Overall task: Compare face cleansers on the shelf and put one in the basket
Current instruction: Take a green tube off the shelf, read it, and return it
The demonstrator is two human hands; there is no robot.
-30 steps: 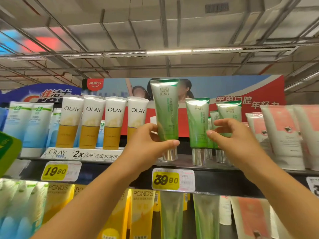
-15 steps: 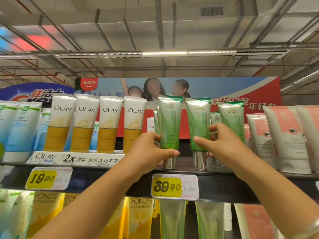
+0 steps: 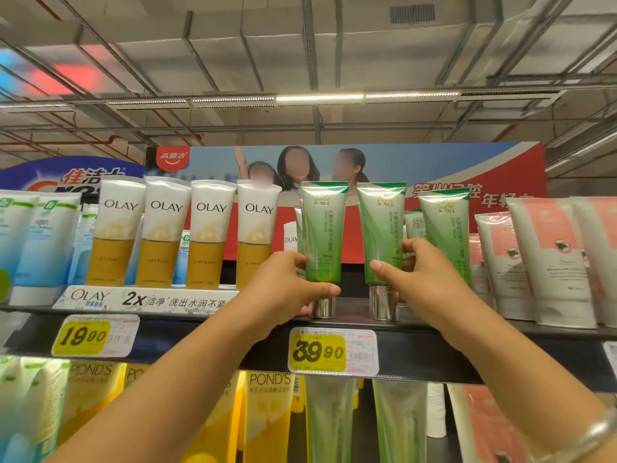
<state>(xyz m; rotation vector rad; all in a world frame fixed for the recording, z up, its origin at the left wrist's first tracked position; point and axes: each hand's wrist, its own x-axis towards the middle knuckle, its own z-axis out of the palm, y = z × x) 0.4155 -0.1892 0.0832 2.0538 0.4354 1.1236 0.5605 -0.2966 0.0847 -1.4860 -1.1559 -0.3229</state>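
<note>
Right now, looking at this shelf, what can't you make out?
- Head view, basket: out of frame.
- Small print on the green tube gripped by the left hand: too small.
- Lower part of the second green tube: covered by the right hand.
- Lower-shelf Pond's tubes: cut off by the bottom edge.

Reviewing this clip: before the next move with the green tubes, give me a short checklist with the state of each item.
1. Left hand has a firm hold on the left green tube: ok, thumb and fingers wrap its lower part.
2. Right hand holds the middle green tube: ok, thumb in front, fingers behind.
3. Both tubes upright on the shelf, caps down: ok.
4. Price known: ok, the tag below reads 39.90.
5. Neighbouring Olay tube apart from the left hand: cannot tell.
6. Basket within reach: cannot tell, none in view.
</note>
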